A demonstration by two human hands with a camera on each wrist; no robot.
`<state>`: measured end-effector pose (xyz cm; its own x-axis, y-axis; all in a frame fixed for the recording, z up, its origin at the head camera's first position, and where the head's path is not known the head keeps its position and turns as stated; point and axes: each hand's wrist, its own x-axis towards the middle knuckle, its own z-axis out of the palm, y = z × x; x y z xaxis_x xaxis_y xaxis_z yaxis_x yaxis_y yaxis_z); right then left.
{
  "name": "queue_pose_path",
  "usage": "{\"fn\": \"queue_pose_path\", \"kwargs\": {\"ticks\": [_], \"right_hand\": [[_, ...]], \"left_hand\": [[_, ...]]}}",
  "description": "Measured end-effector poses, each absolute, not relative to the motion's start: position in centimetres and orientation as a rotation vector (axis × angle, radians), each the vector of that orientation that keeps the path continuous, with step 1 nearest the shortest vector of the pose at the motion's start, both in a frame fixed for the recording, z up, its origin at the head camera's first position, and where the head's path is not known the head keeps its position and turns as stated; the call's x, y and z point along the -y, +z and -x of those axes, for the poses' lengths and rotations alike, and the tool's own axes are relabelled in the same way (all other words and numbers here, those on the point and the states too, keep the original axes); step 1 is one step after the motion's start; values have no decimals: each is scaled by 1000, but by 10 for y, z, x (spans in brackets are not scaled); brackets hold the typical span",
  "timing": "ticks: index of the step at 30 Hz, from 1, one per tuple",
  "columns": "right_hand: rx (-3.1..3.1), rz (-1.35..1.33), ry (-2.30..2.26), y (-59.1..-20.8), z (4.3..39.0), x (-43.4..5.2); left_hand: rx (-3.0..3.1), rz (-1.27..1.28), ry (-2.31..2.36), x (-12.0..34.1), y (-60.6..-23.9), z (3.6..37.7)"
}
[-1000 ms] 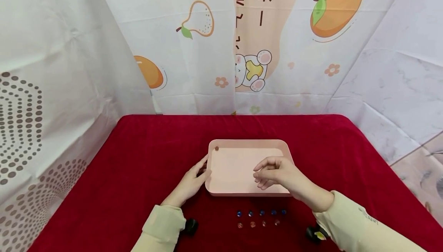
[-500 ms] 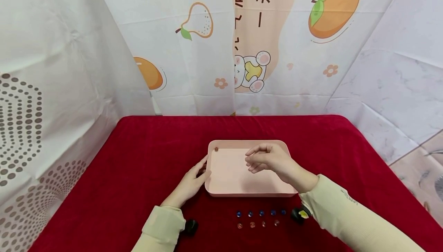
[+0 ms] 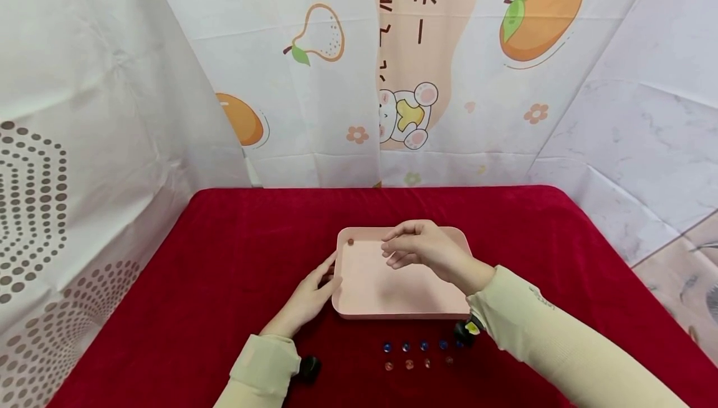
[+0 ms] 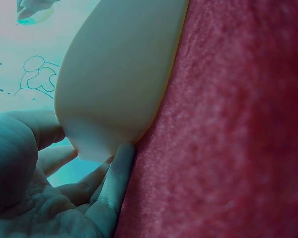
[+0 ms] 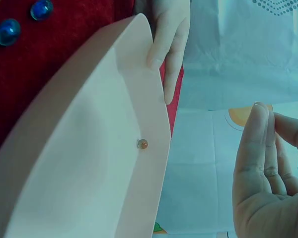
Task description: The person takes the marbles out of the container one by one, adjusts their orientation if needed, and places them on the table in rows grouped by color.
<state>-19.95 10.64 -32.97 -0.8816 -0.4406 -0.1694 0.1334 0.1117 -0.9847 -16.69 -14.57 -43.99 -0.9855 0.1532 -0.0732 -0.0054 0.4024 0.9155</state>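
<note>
Tray [image 3: 392, 289], pale pink plastic, shallow and rectangular with rounded corners, lying on the red plush surface [image 3: 224, 258]. The left hand [image 3: 307, 299] rests against the tray's left wall, fingers straight and touching the smooth rim, its grip apart. The right hand [image 3: 419, 247] hovers above the tray's far half, fingers loosely curled with tips drawn together; whether this grip pinches anything cannot be told. A small orange bead [image 3: 350, 241], round and glassy, sits inside the tray's far left corner, just left of the right hand's fingertips. Two rows of beads lie near the tray's near wall, below the right wrist: blue beads [image 3: 423, 346] in the farther row, orange beads [image 3: 417, 364] in the nearer. Compared with a second ago, the right hand has travelled from the tray's near right part toward the far left; the left hand has stayed.
</note>
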Motion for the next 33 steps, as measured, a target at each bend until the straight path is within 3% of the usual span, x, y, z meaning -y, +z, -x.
{"fn": "queue_pose_path", "kwargs": {"ticks": [33], "right_hand": [[-1982,222,-1845,-337,245,-78]], "left_hand": [[-2492,-135,1617,146,-442,168]]}}
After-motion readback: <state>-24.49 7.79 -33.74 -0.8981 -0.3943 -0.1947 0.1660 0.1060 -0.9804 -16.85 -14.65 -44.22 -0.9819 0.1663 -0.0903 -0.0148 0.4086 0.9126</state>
